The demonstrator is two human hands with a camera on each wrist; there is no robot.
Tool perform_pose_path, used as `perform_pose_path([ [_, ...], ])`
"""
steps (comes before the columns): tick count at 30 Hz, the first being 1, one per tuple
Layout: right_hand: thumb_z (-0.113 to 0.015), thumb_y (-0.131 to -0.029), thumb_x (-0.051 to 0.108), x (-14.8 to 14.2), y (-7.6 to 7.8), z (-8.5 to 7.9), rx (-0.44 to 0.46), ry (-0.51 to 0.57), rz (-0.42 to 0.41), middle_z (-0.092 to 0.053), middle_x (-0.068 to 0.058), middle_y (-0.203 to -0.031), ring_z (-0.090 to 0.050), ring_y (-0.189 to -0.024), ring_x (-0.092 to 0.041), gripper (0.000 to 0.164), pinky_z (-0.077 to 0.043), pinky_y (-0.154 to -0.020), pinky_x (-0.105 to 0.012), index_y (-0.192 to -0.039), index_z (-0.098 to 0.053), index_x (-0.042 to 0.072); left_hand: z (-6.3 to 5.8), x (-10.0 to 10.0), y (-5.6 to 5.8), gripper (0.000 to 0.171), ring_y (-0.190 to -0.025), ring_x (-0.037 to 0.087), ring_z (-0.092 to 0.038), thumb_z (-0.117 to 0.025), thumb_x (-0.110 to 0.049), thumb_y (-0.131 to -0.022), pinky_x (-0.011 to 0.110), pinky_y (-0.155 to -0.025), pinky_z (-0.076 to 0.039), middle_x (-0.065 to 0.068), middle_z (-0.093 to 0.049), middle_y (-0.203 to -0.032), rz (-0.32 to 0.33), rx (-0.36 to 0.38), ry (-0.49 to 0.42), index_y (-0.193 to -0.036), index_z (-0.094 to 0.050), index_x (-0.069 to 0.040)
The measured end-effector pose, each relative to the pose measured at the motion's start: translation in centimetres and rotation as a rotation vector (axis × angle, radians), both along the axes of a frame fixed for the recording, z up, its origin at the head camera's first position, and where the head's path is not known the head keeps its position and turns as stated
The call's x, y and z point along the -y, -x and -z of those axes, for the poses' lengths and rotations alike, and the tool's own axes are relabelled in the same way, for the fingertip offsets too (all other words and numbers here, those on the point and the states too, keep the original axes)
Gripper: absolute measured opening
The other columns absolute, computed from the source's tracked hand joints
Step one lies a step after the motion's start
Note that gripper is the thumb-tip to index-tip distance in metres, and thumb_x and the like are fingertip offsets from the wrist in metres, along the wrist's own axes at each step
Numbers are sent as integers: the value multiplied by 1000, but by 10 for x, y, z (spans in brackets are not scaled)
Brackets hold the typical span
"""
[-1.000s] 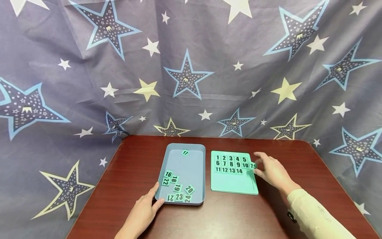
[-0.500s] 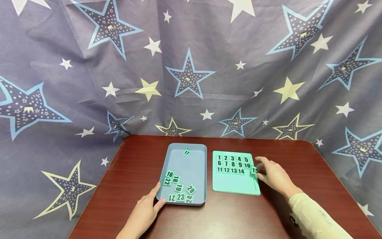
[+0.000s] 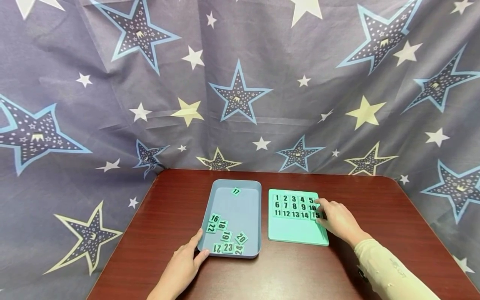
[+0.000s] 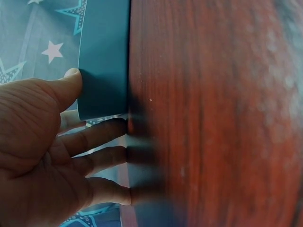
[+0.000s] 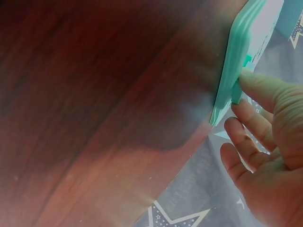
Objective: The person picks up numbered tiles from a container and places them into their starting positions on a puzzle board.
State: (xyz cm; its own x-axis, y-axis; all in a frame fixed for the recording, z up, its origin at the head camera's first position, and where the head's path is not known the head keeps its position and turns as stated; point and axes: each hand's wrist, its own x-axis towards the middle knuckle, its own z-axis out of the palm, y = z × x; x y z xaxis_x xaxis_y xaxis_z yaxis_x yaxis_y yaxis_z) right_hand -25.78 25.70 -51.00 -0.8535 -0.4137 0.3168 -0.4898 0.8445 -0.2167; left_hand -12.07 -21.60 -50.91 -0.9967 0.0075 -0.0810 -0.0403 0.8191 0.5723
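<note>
My right hand [image 3: 339, 223] pinches the green number tile 15 [image 3: 316, 215] between thumb and fingers, at the right end of the third row on the mint-green board [image 3: 296, 232]. In the right wrist view, the tile [image 5: 236, 92] stands tilted at the board's edge, its lower end in my fingertips. Rows 1–5, 6–10 and 11–14 lie on the board. My left hand [image 3: 181, 264] rests at the near left corner of the blue-grey tray [image 3: 260, 216]. In the left wrist view, the thumb touches the tray's rim and the other fingers extend past its corner, nearly straight.
Several loose number tiles lie in the tray, most towards its near end, such as tile 20 [image 3: 241, 238]; tile 17 [image 3: 236, 191] is at the far end. The tray and board sit side by side on a reddish-brown table [image 3: 296, 271]. A star-patterned curtain [image 3: 225, 137] hangs behind.
My right hand has brought tile 15 from beside the board's right edge, down and leftward, to the end of the third row. My left hand stays at the tray corner.
</note>
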Motion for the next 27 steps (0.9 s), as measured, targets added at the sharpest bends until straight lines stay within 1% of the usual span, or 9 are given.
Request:
perform_pose_path([
  [7, -93, -78, 7, 2, 2, 4, -15, -1, -19, -82, -6, -99, -73, -93, -35, 58, -57, -85, -55, -129, -66, 0, 1, 0, 0, 67, -137, 50, -59, -67, -34, -106, 77, -112, -39, 21, -56, -159, -3, -5, -3, -164, -44, -11],
  [9, -93, -78, 7, 3, 2, 5, -13, -7, -12, -82, -8, -101, -73, -93, -35, 57, -57, -85, -54, -128, -67, 0, 1, 0, 0, 67, -137, 50, -59, -67, -34, -106, 77, -112, -39, 21, -56, -159, -2, -9, 2, -164, -44, -10],
  [15, -93, -78, 8, 5, 2, 5, -15, -29, 17, -78, -17, -112, -74, -99, -38, 55, -57, -89, -57, -126, -69, -1, 1, -1, 0, 66, -137, 51, -59, -67, -34, -106, 78, -112, -38, 22, -55, -159, -5, -4, 1, -164, -44, -11],
  [18, -93, -78, 9, 6, 1, 5, -11, -35, 30, -78, -18, -114, -75, -102, -39, 55, -57, -90, -58, -127, -69, -1, 0, -1, 0, 67, -138, 51, -58, -67, -34, -106, 78, -112, -38, 22, -55, -159, -7, 1, 1, -164, -44, -11],
  [23, -93, -79, 9, 5, 1, 7, 0, -34, 46, -79, -16, -113, -75, -102, -38, 55, -56, -91, -58, -128, -68, -1, 0, -1, 0, 67, -138, 51, -58, -67, -34, -106, 78, -113, -37, 21, -55, -160, -2, -3, -2, -164, -44, -11],
  [27, -92, -81, 9, 5, 1, 8, 20, -28, 47, -79, -15, -108, -75, -99, -37, 54, -57, -90, -58, -129, -68, -1, 0, 0, 0, 67, -137, 51, -59, -67, -33, -106, 78, -112, -38, 22, -55, -159, 6, -14, -1, -164, -44, -10],
])
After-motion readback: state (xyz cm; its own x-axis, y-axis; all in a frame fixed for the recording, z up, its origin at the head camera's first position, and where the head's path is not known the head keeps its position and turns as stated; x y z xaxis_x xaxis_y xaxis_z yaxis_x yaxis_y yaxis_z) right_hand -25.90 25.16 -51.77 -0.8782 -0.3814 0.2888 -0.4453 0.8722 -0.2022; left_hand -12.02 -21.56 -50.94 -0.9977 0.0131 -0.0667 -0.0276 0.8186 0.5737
